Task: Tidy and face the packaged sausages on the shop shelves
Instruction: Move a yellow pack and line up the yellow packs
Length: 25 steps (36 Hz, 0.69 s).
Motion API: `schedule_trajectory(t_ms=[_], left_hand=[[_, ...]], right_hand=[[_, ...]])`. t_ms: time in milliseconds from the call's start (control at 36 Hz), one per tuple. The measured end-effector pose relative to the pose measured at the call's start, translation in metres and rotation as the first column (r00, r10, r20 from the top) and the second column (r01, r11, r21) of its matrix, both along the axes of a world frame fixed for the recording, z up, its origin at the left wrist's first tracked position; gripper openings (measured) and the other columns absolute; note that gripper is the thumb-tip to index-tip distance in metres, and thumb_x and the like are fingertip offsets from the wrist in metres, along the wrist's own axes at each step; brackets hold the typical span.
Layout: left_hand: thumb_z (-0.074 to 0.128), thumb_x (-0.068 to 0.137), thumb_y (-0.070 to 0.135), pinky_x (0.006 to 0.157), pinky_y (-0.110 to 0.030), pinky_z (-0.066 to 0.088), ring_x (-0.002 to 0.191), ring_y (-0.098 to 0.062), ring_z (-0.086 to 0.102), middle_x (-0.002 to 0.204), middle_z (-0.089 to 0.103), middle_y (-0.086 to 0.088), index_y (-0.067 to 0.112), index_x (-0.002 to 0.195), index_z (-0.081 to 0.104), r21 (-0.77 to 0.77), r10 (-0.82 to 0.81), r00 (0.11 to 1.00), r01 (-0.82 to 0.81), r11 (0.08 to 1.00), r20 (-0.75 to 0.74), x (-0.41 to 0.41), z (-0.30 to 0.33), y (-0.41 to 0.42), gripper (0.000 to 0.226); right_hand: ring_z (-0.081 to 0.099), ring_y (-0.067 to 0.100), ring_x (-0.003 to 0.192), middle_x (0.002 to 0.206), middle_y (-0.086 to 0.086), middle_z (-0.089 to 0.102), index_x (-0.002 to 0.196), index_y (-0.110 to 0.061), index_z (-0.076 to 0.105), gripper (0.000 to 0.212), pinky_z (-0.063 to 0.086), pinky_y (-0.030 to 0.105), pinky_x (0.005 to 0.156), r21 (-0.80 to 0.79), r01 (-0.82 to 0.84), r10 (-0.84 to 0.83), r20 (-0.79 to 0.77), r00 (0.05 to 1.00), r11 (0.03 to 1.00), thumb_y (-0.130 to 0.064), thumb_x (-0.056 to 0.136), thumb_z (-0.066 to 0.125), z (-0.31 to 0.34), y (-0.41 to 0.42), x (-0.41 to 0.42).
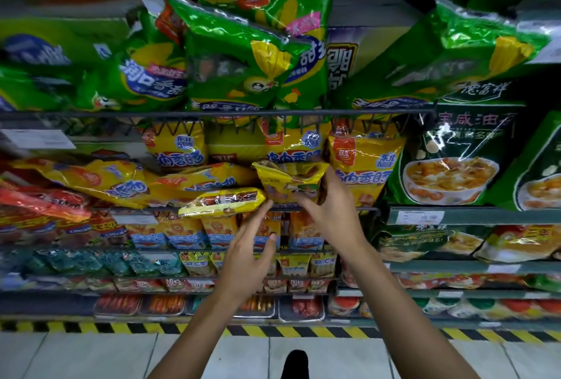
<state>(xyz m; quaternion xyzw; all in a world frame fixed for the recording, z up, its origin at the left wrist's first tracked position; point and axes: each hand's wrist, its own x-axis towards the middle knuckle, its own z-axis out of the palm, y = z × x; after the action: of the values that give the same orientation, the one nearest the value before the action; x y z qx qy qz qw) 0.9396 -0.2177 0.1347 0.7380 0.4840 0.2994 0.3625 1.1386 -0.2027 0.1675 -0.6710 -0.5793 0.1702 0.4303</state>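
Right hand grip: thumb and fingers wrapped on an upright yellow sausage pack at the wire shelf front. Left hand grip wide, holding nothing, fingertips touching a flat-lying yellow pack just left.

There is one camera, worn on the person's head. It looks forward and down, very close to the shop shelves, which fill most of the picture. Both arms reach in from the bottom. The floor shows at the bottom edge. The wide lens bends the edges.
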Motion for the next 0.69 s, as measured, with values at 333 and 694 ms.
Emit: schedule_trajectory(t_ms=[333, 694], left_hand=[[0.053, 0.103, 0.048, 0.109, -0.024, 0.031, 0.139, 0.008, 0.028, 0.151, 0.03, 0.033, 0.06, 0.152, 0.017, -0.064, -0.085, 0.996, 0.082, 0.995, -0.035, -0.014, 0.006, 0.008, 0.063], [0.076, 0.08, 0.039, 0.087, -0.016, 0.054, 0.114, 0.007, 0.064, 0.142, 0.058, 0.013, 0.034, 0.145, 0.047, -0.535, 0.147, 0.883, 0.131, 0.835, 0.446, 0.015, 0.002, -0.008, 0.071]], right_hand=[[0.059, -0.016, 0.07, 0.072, -0.038, 0.061, 0.081, -0.029, 0.062, 0.026, 0.046, 0.006, 0.067, 0.277, 0.175, -0.137, -0.152, 0.979, 0.945, -0.018, 0.08, 0.086, 0.02, -0.033, -0.015], [0.074, 0.01, 0.092, 0.094, -0.005, 0.079, 0.11, -0.012, 0.068, 0.043, 0.058, 0.03, 0.081, 0.025, 0.617, -0.306, -0.852, 0.424, 0.787, -0.033, 0.074, 0.08, 0.006, -0.097, -0.012]])
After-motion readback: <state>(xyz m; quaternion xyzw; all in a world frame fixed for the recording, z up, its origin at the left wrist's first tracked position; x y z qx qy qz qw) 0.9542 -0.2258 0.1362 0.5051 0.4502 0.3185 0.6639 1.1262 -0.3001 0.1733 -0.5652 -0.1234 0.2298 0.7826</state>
